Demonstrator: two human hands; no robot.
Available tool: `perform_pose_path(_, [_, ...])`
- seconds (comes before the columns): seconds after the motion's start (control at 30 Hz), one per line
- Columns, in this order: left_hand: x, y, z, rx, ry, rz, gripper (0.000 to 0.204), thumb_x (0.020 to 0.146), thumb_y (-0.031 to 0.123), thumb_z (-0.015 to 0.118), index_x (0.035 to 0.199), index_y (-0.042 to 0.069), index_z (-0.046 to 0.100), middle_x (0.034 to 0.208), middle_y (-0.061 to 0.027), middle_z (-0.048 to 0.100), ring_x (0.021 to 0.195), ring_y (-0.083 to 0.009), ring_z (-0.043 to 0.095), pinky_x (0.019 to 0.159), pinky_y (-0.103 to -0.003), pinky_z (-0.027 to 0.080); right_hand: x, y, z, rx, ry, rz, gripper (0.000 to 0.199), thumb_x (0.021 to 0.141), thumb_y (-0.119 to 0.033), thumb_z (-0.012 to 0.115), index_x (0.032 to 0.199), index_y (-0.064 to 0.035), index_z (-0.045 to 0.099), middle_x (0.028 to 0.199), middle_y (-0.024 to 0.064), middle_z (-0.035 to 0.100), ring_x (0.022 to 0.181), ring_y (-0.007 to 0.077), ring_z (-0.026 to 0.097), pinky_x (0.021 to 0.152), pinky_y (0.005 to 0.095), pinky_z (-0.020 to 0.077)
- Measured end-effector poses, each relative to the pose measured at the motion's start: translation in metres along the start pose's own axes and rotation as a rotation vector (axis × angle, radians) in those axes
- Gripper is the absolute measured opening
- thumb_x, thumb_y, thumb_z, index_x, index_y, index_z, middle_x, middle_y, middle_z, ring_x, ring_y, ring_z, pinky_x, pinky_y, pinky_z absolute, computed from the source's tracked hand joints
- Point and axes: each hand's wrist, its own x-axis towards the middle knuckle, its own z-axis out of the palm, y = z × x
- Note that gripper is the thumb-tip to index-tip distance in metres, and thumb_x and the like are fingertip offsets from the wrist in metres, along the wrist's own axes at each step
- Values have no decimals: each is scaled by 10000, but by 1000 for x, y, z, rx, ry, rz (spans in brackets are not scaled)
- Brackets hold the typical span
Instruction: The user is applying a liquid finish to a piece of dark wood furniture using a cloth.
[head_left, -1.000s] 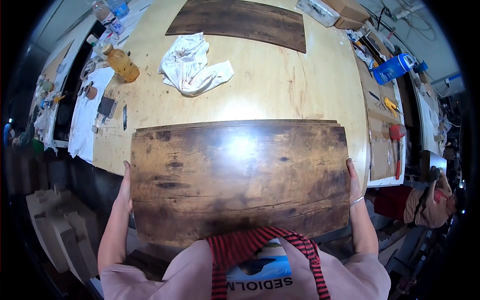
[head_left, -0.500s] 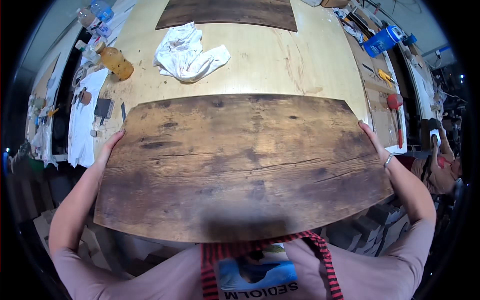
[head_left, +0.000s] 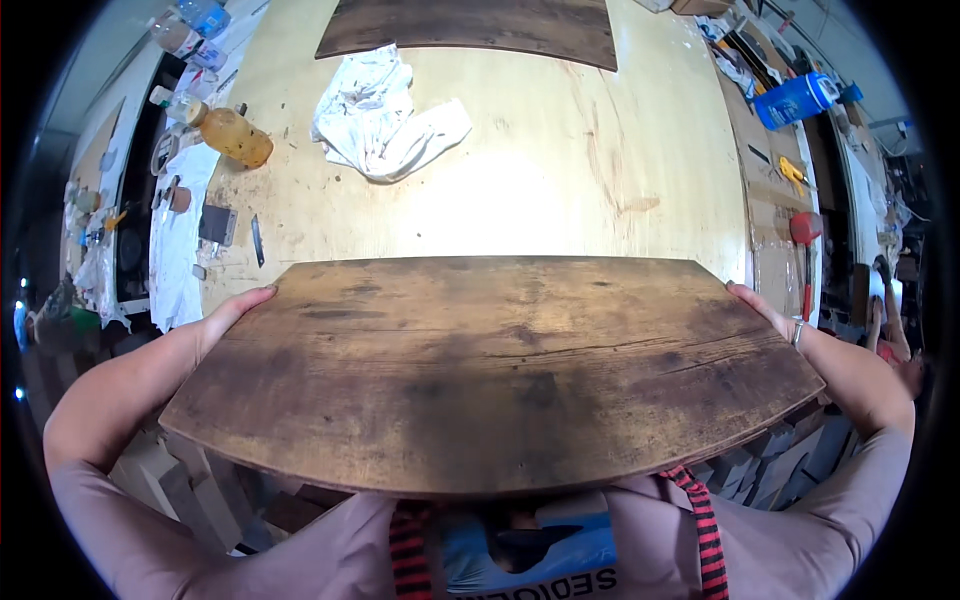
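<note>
A wide brown wood-grain board (head_left: pixel 500 345) with angled far corners spans the near side of the table in front of my body. My left hand (head_left: pixel 238 310) grips its left edge near the far corner, thumb on top. On the opposite edge, my right hand (head_left: pixel 762 308) holds it the same way. The fingers beneath the board are hidden on both sides. Beyond it, a crumpled, stained white cloth (head_left: pixel 370 115) lies on the pale table (head_left: pixel 520 150). A second dark wood board (head_left: pixel 470 28) rests at the far end.
Left of the board are an amber bottle (head_left: pixel 238 137), a flat dark scraper (head_left: pixel 216 225) and a thin blade (head_left: pixel 257 241). On the right lie a blue bottle (head_left: pixel 797 100), a yellow cutter (head_left: pixel 792 174) and a red-headed mallet (head_left: pixel 805 228). Another person (head_left: pixel 892 335) is at far right.
The held board has come closer to my body, uncovering more tabletop beyond its far edge. Both hands moved with it, and my elbows have spread outward.
</note>
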Motion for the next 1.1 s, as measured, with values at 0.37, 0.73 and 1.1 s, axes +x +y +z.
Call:
perform_pose_path(0.37, [6, 55, 13, 272, -55, -200, 716, 970, 567, 422, 1477, 62, 415, 1456, -179, 488, 1274, -324, 519, 1078, -465, 391, 20, -52, -18, -85, 31, 203, 691, 944, -585, 472, 1360, -37, 530, 1307, 155, 601, 1103, 262, 604, 978, 419, 469])
perform_pose_path(0.73, [24, 69, 2, 316, -61, -179, 698, 978, 546, 415, 1456, 38, 438, 1421, -173, 524, 1248, -298, 544, 1081, -434, 401, 19, -60, -10, -95, 192, -74, 562, 960, -445, 539, 1304, -2, 558, 1165, 128, 662, 1016, 235, 637, 901, 402, 510])
perform_pose_path(1.1, [22, 54, -20, 189, 19, 40, 548, 993, 450, 495, 1313, 10, 564, 1201, -135, 668, 1006, -214, 670, 902, -350, 528, -22, 19, 61, 240, 15, -1331, 698, 992, -529, 361, 1422, 18, 414, 1497, 184, 397, 1453, 275, 273, 1211, 417, 169])
